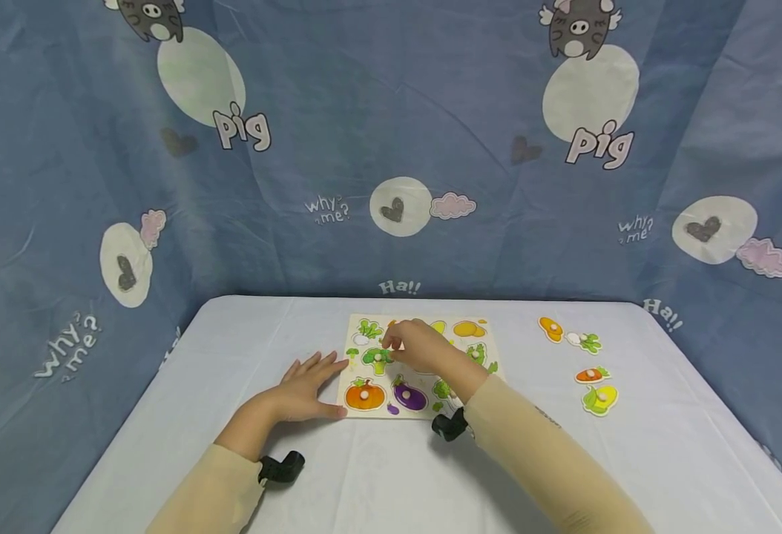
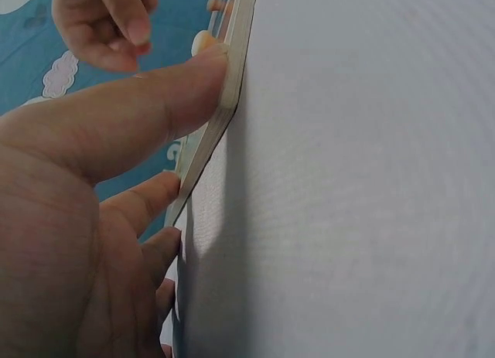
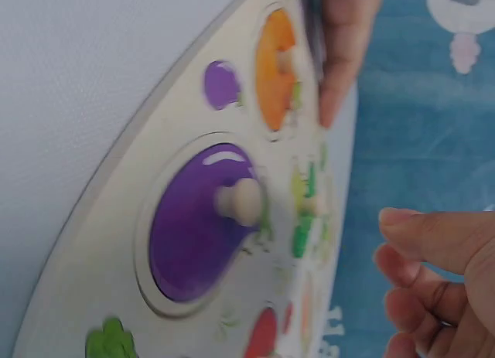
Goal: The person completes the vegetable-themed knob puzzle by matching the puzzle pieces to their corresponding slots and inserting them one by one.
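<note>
Right wrist view: your right hand (image 1: 421,346) has its fingers loosely curled, thumb and forefinger a little apart, with nothing visible between them. In the head view it is over the puzzle board (image 1: 372,414), fingertips close to the broccoli (image 1: 378,358); whether they touch its knob you cannot tell. If you pinch from here, you could miss a knob or catch only its side, because your hand hides the middle of the board from above. The black wrist band (image 1: 449,425), hanging near the front edge, might also brush a piece such as the eggplant (image 1: 409,396) loose.

Your left hand (image 1: 304,389) lies along the board's left side, fingers spread and fairly straight, thumb touching the front corner. It braces more than it grasps, so a sideways shove from the right could swivel the board. The pumpkin (image 1: 364,395) sits near that thumb, where a slip could knock it.

Farther out, the loose pieces lie on the table (image 1: 364,475) to the right, well apart from the board: an orange piece (image 1: 550,329) just beside a radish (image 1: 587,342), and a carrot (image 1: 591,375) just beyond a corn piece (image 1: 600,400). With neighbours so close, a hasty reach could nudge the wrong one.
</note>
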The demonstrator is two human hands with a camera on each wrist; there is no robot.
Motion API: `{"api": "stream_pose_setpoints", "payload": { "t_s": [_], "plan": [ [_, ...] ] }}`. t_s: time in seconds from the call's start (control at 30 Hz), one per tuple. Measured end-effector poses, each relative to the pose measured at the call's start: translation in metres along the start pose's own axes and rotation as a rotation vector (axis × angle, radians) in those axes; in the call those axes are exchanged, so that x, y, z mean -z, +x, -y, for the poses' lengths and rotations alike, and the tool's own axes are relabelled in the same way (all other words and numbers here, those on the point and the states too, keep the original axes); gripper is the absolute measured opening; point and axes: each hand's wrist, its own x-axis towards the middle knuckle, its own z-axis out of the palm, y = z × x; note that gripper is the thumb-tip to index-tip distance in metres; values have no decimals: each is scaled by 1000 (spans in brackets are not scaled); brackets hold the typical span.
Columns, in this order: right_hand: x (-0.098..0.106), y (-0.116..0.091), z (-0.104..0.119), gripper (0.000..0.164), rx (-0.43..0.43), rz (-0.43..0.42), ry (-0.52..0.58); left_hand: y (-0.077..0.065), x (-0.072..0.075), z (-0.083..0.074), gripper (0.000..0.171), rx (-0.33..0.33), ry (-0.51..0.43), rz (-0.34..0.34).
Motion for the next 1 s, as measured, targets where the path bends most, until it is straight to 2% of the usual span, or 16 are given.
{"api": "stream_pose_setpoints", "payload": {
  "t_s": [0.23, 0.53, 0.7, 1.0],
  "plan": [
    [17, -30, -8, 17, 44, -36, 34, -2, 0, 1, 97, 0, 2, -3],
    [40, -79, -38, 15, 20, -161, 30, 0, -1, 3, 97, -11, 7, 1],
    [52, -106, -52, 13, -27, -206, 52, 2, -2, 4, 97, -5, 9, -6],
    [58, -149, -78, 16, -58, -285, 17, 2, -3, 5, 97, -5, 9, -15]
  ]
}}
